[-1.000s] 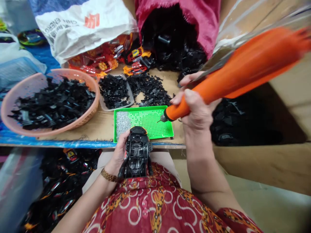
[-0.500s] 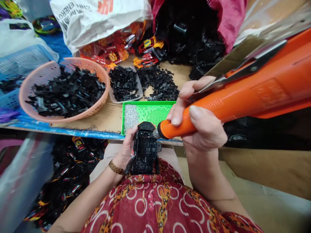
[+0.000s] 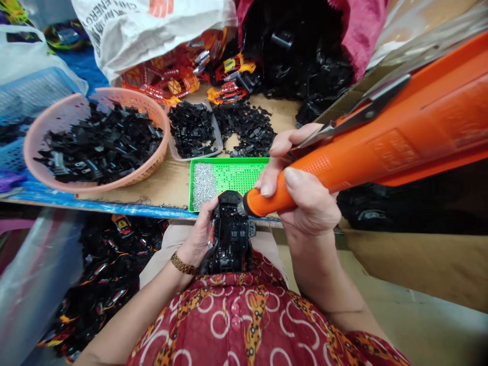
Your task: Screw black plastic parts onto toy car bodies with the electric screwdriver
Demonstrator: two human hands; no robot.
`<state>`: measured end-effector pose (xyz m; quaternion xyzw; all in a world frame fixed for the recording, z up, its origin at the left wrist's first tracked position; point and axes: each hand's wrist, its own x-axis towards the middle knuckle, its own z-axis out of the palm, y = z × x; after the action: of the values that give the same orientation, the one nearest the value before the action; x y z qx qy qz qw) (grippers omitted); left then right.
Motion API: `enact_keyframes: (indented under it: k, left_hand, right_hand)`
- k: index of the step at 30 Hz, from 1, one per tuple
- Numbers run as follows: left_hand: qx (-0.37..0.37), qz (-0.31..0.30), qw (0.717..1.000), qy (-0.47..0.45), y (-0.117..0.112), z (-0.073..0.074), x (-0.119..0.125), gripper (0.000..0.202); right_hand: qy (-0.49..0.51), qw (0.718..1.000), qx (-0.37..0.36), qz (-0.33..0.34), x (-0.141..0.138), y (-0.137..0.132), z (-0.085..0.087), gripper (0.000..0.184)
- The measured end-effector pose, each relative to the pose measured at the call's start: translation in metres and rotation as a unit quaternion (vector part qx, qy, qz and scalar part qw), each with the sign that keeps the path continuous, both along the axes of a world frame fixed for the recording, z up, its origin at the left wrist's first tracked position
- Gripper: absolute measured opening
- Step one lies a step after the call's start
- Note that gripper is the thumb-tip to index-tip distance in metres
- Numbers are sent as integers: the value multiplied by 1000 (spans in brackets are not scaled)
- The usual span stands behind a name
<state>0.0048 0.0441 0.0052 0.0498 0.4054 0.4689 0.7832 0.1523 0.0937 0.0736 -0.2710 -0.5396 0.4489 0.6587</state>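
Observation:
My left hand (image 3: 198,236) grips a black toy car chassis (image 3: 231,236), held underside up against my lap. My right hand (image 3: 303,195) is wrapped round an orange electric screwdriver (image 3: 381,145), with a finger on its metal lever. The driver's tip touches the front end of the chassis, just below the table edge. Right behind the chassis lies a green perforated tray (image 3: 232,175) with a heap of small silver screws at its left end.
A pink basket (image 3: 152,117) of black plastic parts stands at the left. A clear tub (image 3: 192,129) and a loose pile of black parts (image 3: 247,129) lie behind the tray. Red toy car bodies (image 3: 179,79), a white bag and a maroon sack sit farther back. Cars fill a bin below left.
The screwdriver came down from over the green tray to the front of the chassis and now rests there. My left hand kept hold of the chassis.

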Motion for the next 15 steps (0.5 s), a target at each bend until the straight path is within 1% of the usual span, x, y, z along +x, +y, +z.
enact_keyframes:
  k: [3,6,9,11,13,15]
  left_hand:
    - [-12,11,1000,20,-1,-1,0,22]
    - [-17,7,1000,16,-2,-3,1,22]
    - [-1,6,1000,12,-2,-2,2,23]
    - [10,6,1000,14,0,-1,3,20]
    - [10,6,1000,20,2,1,3,16]
    - [4,4,1000,21,3,2,3,18]
  right_hand:
    - [-3,1000,-15,-11,-1,1,1,26]
    - [4,1000,-13,-13,-1,2,0,31]
    - [8,1000,-2,4,0,2,-3,28]
    - [7,1000,8,11,1,2,-5,27]
    - [5,1000,20,10,0,2,-7,25]
    - [3,999,36,7,-1,1,-7,23]
